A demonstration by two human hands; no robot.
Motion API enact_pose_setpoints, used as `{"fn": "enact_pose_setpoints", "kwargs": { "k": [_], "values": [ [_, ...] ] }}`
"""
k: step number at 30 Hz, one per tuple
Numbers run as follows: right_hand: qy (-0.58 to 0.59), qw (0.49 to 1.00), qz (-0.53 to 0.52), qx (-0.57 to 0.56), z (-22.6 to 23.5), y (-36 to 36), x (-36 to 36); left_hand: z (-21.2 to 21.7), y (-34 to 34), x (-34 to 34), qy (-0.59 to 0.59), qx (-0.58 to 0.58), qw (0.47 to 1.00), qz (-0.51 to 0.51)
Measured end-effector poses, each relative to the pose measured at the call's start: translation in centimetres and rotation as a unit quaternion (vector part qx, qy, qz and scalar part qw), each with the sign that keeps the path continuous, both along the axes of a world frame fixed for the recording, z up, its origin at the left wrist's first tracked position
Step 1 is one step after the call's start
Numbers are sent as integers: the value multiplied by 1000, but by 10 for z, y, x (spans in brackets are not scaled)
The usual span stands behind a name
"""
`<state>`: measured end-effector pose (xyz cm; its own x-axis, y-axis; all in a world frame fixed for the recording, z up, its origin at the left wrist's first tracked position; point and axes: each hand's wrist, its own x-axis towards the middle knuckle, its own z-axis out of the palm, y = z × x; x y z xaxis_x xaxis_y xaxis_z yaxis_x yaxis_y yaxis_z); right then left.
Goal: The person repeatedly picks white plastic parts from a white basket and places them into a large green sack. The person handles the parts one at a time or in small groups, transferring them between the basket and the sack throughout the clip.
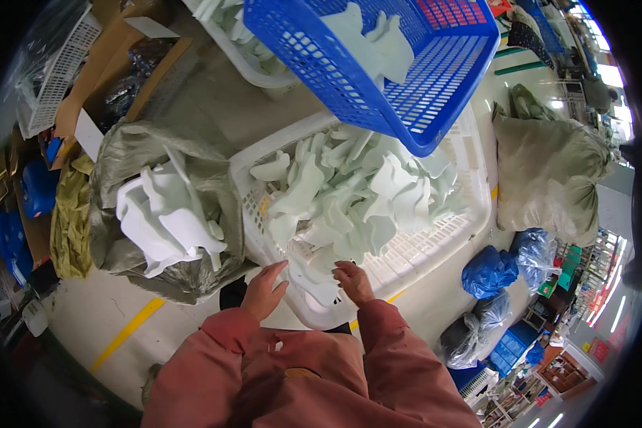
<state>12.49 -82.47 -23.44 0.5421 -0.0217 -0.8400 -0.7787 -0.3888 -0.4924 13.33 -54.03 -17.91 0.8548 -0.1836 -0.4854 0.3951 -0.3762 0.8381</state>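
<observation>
A white slatted plastic crate (422, 251) in front of me holds a heap of pale, curved plastic pieces (349, 203). At its near corner lies one flat, wavy white piece (314, 279), between my two hands. My left hand (265, 291) is over the near left rim, fingers stretched and apart, fingertips close to that piece. My right hand (354, 283) hovers on the piece's other side, its fingers bent but apart. Nothing shows in either palm; whether the fingertips touch the piece is hard to tell.
A blue perforated basket (414, 118) with a few pale pieces rests tilted over the crate's far side. To the left stands an open woven sack (114, 242) with white pieces. A tied sack (549, 175) and blue bags (489, 274) sit on the right. Another white tub (253, 71) is behind.
</observation>
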Motion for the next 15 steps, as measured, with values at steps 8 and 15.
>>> {"fn": "enact_pose_setpoints", "kwargs": {
  "k": [8,15],
  "values": [
    [-73,995,-45,-44,-35,-103,18,-143,-51,97,-15,156,987,17],
    [-145,985,46,-82,-97,-82,57,-222,-56,140,67,305,949,-46]
  ]
}}
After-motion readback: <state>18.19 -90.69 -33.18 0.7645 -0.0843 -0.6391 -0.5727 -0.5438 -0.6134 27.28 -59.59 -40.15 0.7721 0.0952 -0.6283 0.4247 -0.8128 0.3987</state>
